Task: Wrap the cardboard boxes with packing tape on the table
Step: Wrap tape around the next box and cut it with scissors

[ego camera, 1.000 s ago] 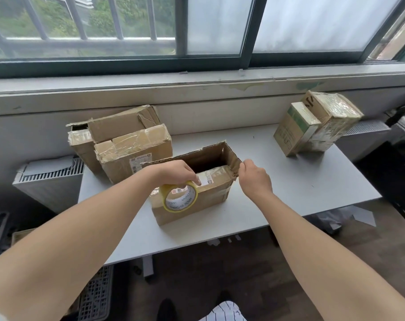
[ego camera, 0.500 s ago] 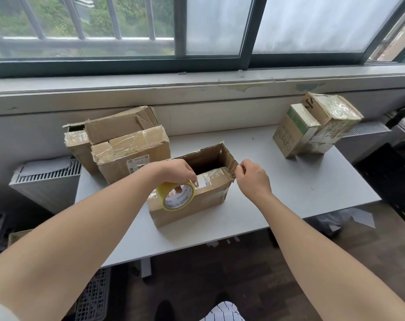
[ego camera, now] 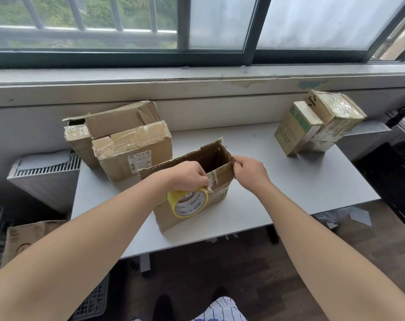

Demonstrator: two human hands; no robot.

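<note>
An open-topped cardboard box (ego camera: 220, 188) stands in the middle of the white table (ego camera: 289, 186). My left hand (ego camera: 187, 176) grips a yellow roll of packing tape (ego camera: 187, 203) against the box's near face. My right hand (ego camera: 250, 171) pinches the box's right upper corner, where a flap edge sticks out. Whether a strip of tape runs between my hands cannot be told.
Two taped boxes (ego camera: 132, 149) and a flat one lean at the table's back left. Two more wrapped boxes (ego camera: 319, 123) stand at the back right. Radiators (ego camera: 44, 174) flank the table under the window sill; crates and a carton sit on the floor to the left.
The camera has tilted slightly and the scene shifted a little. My left hand slid the tape roll a bit along the box face; my right hand stays at the box's corner.
</note>
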